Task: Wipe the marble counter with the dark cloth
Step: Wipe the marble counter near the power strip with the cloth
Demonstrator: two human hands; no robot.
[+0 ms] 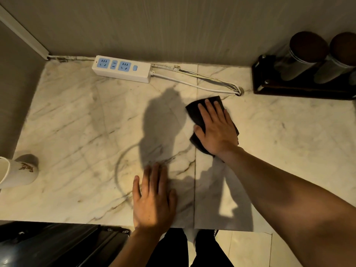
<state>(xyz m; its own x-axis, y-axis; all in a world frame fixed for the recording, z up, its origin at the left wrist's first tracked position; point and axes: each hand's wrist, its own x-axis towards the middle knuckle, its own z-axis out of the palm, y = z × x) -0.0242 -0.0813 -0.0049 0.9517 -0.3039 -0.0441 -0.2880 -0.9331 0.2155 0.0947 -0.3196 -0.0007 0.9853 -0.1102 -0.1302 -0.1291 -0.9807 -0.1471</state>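
The marble counter (81, 120) is pale with grey and brown veins and fills the middle of the head view. A dark cloth (194, 111) lies flat on it, right of centre toward the back. My right hand (215, 128) presses palm-down on the cloth with fingers spread, covering most of it. My left hand (153, 197) rests flat on the bare marble near the front edge, fingers apart, holding nothing. A faint ring-shaped mark (120, 170) shows on the marble just left of that hand.
A white power strip (121, 69) lies along the back wall, its cables (202, 81) running right to a hole in the counter. A dark rack with metal canisters (300, 60) stands at the back right. A white cup (16, 171) sits at the left edge.
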